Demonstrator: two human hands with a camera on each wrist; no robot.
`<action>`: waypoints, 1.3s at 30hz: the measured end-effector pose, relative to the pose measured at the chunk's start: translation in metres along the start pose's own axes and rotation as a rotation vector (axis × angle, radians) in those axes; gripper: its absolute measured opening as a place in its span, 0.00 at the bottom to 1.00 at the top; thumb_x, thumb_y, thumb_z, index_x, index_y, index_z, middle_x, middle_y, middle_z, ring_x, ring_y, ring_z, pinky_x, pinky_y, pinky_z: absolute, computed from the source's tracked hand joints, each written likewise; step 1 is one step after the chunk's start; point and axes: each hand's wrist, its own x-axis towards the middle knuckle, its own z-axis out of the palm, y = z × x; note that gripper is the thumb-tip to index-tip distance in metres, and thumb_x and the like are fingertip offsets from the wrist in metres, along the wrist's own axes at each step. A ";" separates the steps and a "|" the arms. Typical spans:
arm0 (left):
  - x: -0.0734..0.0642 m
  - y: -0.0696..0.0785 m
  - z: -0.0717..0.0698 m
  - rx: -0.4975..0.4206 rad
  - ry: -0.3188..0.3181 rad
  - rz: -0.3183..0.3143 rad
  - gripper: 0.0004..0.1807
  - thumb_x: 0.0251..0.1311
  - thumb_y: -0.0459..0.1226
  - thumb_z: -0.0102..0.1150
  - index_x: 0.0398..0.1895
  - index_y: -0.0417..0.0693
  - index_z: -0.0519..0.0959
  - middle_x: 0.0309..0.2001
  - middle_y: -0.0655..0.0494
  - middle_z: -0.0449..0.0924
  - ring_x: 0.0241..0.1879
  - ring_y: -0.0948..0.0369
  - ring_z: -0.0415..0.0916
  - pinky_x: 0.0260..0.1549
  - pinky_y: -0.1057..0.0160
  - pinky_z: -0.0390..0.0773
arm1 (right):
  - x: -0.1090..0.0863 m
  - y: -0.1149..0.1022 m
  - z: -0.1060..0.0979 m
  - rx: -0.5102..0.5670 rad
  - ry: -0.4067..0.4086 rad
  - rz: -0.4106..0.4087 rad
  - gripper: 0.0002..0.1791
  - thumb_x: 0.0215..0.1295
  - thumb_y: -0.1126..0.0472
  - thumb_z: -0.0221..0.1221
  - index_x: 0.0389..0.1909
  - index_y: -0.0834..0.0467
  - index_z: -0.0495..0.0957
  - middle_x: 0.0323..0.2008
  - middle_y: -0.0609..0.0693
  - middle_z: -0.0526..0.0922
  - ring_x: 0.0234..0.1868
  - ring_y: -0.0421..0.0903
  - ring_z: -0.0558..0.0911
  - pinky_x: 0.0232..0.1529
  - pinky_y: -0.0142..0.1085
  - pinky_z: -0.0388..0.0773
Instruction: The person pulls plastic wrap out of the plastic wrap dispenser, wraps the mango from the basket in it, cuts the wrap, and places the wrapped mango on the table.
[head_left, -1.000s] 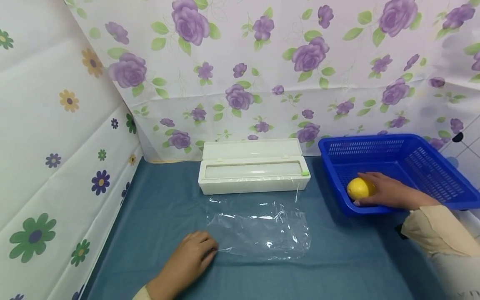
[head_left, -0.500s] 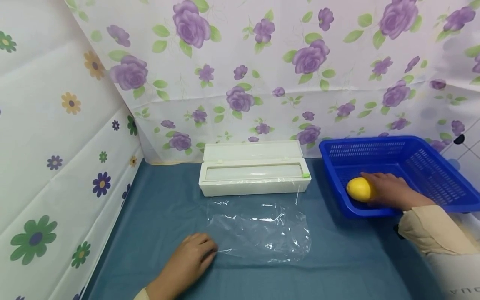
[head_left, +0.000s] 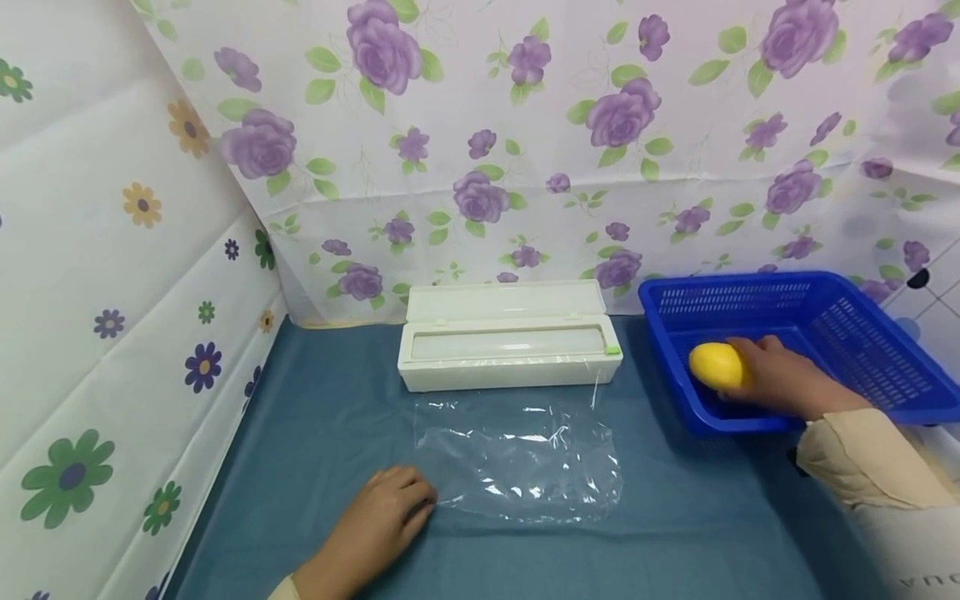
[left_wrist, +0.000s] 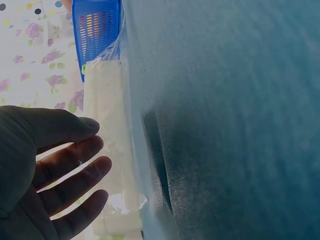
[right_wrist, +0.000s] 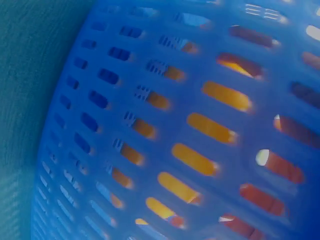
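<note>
A yellow lemon is gripped by my right hand inside the blue plastic basket. Through the basket's slots in the right wrist view, yellow patches of the lemon show, while the hand's grip is mostly hidden. A sheet of clear plastic wrap lies wrinkled on the cloth, running out of a white wrap dispenser. At its near left corner, my left hand pinches the wrap between thumb and forefinger; the other fingers are loosely bent in the left wrist view.
The dispenser's lid stands raised at the back, with a small green piece at the right end. Blue-green cloth covers the table. Flowered sheets hang behind and along the left side.
My right hand has turned and lifted the lemon slightly, still within the basket. The left hand and the wrap have stayed in place.
</note>
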 end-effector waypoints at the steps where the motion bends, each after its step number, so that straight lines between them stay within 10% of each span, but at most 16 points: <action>1: 0.000 0.000 0.000 0.000 0.006 0.004 0.09 0.49 0.35 0.76 0.28 0.56 0.84 0.29 0.70 0.76 0.32 0.70 0.73 0.36 0.64 0.75 | 0.000 0.000 -0.001 0.010 0.004 0.001 0.54 0.57 0.37 0.69 0.71 0.69 0.59 0.49 0.76 0.70 0.38 0.62 0.79 0.39 0.60 0.78; 39: 0.000 0.001 -0.003 0.005 0.035 0.041 0.09 0.49 0.35 0.76 0.28 0.54 0.83 0.29 0.68 0.76 0.32 0.68 0.74 0.36 0.63 0.75 | -0.019 -0.028 -0.031 0.063 0.266 -0.053 0.45 0.61 0.27 0.60 0.67 0.57 0.67 0.43 0.59 0.80 0.34 0.51 0.75 0.29 0.39 0.68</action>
